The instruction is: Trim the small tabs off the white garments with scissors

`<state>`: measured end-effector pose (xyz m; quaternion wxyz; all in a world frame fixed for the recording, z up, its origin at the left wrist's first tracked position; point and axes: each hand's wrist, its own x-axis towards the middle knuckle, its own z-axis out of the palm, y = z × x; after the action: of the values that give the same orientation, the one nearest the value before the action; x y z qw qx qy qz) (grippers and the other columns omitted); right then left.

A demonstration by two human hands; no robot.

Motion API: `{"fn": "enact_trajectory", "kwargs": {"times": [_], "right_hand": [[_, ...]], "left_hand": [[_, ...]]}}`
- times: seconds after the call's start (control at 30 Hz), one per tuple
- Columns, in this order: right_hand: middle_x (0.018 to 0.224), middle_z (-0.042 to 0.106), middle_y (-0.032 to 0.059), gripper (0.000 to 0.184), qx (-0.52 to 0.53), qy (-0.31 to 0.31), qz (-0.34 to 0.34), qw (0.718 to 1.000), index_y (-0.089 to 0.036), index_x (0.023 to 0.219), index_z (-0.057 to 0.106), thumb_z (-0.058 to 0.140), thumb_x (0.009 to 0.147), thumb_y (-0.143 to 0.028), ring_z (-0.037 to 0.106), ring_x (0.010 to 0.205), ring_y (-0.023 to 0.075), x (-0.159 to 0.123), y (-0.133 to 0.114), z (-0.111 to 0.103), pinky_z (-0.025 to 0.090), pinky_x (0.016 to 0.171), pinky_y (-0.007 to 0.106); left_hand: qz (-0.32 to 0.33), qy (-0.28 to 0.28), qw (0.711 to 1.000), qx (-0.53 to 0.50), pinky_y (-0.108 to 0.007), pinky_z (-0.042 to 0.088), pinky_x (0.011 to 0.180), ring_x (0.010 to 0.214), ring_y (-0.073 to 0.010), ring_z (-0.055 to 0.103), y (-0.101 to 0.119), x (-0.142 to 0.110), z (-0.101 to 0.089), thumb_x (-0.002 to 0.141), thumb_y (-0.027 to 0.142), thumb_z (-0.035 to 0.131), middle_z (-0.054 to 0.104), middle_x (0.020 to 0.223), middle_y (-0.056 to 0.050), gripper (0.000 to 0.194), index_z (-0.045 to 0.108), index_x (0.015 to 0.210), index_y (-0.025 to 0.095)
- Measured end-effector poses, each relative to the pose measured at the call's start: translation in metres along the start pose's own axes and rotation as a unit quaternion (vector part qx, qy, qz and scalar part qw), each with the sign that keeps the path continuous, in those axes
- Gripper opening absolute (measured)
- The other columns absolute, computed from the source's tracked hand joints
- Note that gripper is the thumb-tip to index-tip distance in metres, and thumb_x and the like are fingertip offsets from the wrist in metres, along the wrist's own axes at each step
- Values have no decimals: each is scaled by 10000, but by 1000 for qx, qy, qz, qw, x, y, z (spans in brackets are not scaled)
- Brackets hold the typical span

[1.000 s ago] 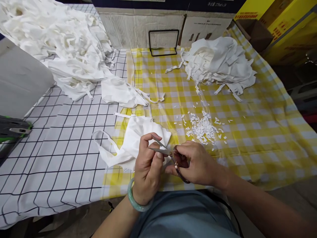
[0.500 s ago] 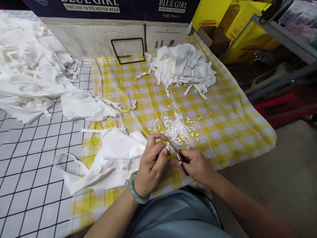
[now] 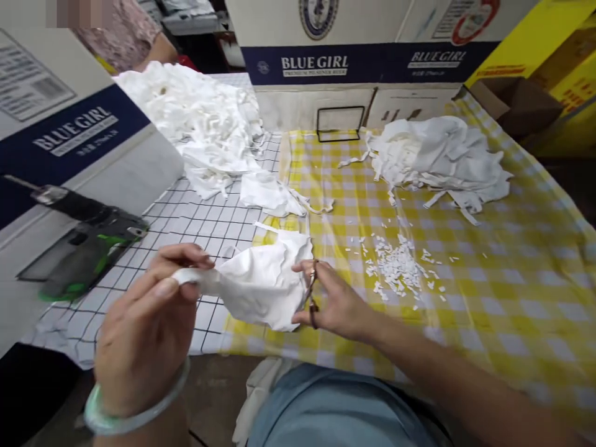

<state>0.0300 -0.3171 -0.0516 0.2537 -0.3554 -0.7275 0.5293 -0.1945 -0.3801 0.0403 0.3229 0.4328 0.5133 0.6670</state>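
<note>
My left hand (image 3: 146, 323), with a pale green bangle on the wrist, is raised close to the camera and pinches one end of a white cloth piece (image 3: 261, 282). The cloth stretches rightwards to my right hand (image 3: 333, 304). That hand holds small scissors (image 3: 311, 295) by their brownish handles, right against the cloth's far side; the blades are hidden behind the cloth. A scatter of small white snippets (image 3: 395, 267) lies on the yellow checked tablecloth (image 3: 488, 261) just right of my right hand.
A big heap of white cloth pieces (image 3: 205, 118) lies at the back left, a smaller pile (image 3: 437, 155) at the back right, one loose piece (image 3: 270, 192) between. A green and black power drill (image 3: 88, 242) rests at left. Cardboard boxes (image 3: 354, 62) wall the back. Another person (image 3: 135, 40) is at top left.
My left hand has lifted and drawn leftwards, pulling the white cloth piece taut off the table. The scissors have left the trimmed spot and sit beside the cloth. The camera has tilted up and left.
</note>
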Motion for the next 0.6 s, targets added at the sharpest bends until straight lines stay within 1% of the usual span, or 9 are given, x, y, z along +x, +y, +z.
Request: {"fn": "enact_trajectory", "kwargs": {"times": [0.1, 0.17, 0.2, 0.23, 0.33, 0.4, 0.47, 0.53, 0.6], "right_hand": [[1062, 632, 59, 345, 42, 2, -60, 997, -209, 1011, 581, 754, 713, -217, 589, 1073, 230, 37, -12, 31, 484, 954, 396], [847, 621, 4, 141, 122, 20, -69, 990, -204, 820, 549, 678, 762, -197, 621, 848, 162, 66, -28, 28, 539, 785, 324], [773, 600, -22, 149, 167, 35, -76, 982, -206, 770, 522, 670, 765, -194, 612, 764, 131, 79, -41, 18, 540, 708, 285], [736, 588, -43, 165, 204, 65, -87, 973, -206, 751, 512, 674, 750, -178, 604, 718, 107, 91, -56, 3, 528, 652, 249], [842, 663, -53, 189, 191, 174, -144, 955, -152, 648, 500, 602, 797, -210, 638, 862, 95, 110, -116, -58, 439, 607, 197], [922, 674, -48, 444, 160, 220, -161, 949, -73, 536, 412, 235, 873, -301, 632, 914, 103, 111, -153, -104, 337, 556, 264], [884, 650, -57, 514, 130, 258, -176, 941, -51, 492, 353, 8, 805, -267, 625, 875, 97, 111, -179, -146, 304, 536, 333], [779, 637, -73, 417, 101, 309, -187, 927, -108, 541, 414, 240, 889, -258, 647, 820, 91, 115, -190, -186, 349, 547, 271], [652, 563, -88, 241, 75, 375, -184, 906, -201, 651, 453, 596, 804, -83, 623, 705, 96, 125, -188, -230, 484, 565, 243]], "left_hand": [[36, -11, 999, 8, -277, 529, 788, 1022, -210, 555, 7, 10, 5, 891, 226, 565, 609, 866, -60, 236, 721, 716, 193], [94, -11, 995, 7, -249, 546, 735, 909, -153, 602, 22, 29, 8, 921, 206, 552, 646, 945, -25, 203, 702, 785, 187], [131, -10, 991, 1, -225, 549, 690, 819, -112, 614, 32, 42, 9, 939, 183, 527, 655, 950, -3, 194, 683, 824, 174], [169, -15, 986, -1, -201, 548, 640, 740, -78, 620, 42, 56, 9, 954, 166, 500, 661, 933, 17, 188, 661, 855, 156], [248, -30, 968, 26, -162, 538, 588, 676, -43, 685, 70, 96, 17, 960, 163, 431, 646, 880, 77, 186, 600, 963, 85], [243, -53, 966, 64, -181, 499, 608, 804, -108, 722, 80, 118, 32, 937, 160, 205, 625, 909, 85, 410, 568, 1056, 9], [215, -87, 968, 95, -171, 428, 588, 879, -142, 695, 82, 138, 60, 842, 159, 9, 607, 883, 72, 629, 560, 1047, -65], [168, -117, 975, 83, -113, 387, 519, 711, -90, 722, 76, 158, 102, 901, 174, 178, 626, 722, 64, 493, 633, 872, -15], [114, -135, 984, 25, -95, 331, 388, 420, -25, 578, 65, 179, 154, 884, 153, 510, 567, 538, 69, 235, 627, 687, 103]]}}
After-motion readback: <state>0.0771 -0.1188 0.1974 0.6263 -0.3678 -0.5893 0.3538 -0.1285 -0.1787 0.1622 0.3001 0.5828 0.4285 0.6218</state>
